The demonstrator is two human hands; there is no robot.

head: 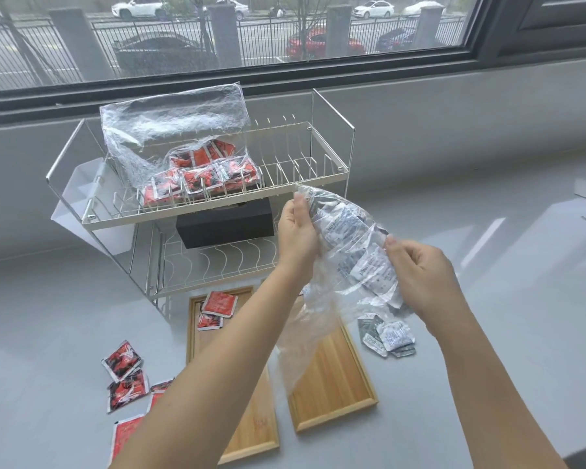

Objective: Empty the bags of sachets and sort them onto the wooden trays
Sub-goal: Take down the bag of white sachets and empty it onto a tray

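I am watching both hands working a clear plastic bag [339, 265] of white sachets above the counter: the left hand [296, 228] is pinching the bag's upper end between thumb and curled fingers, and the right hand [420, 275] is closing its fingers on the bag's side at about 4 o'clock from the left. The white printed sachets [369, 265] are sitting bunched inside the film between the two grips, and the bag's loose end is hanging down toward 7 o'clock over the right wooden tray [335, 377]. At 5 o'clock from the bag, a few grey-white sachets [388, 335] are lying on the counter just beside that tray's right edge. The left wooden tray [197, 333] is lying beside the right one, with two red sachets [217, 308] resting at its far end. More red-and-black sachets [126, 377] are lying scattered on the counter at 8 o'clock from the trays. Out at 11 o'clock, a second clear bag [180, 137] holding red sachets is sitting on the upper shelf of a white wire dish rack [318, 154], with a black box [225, 225] under that shelf.
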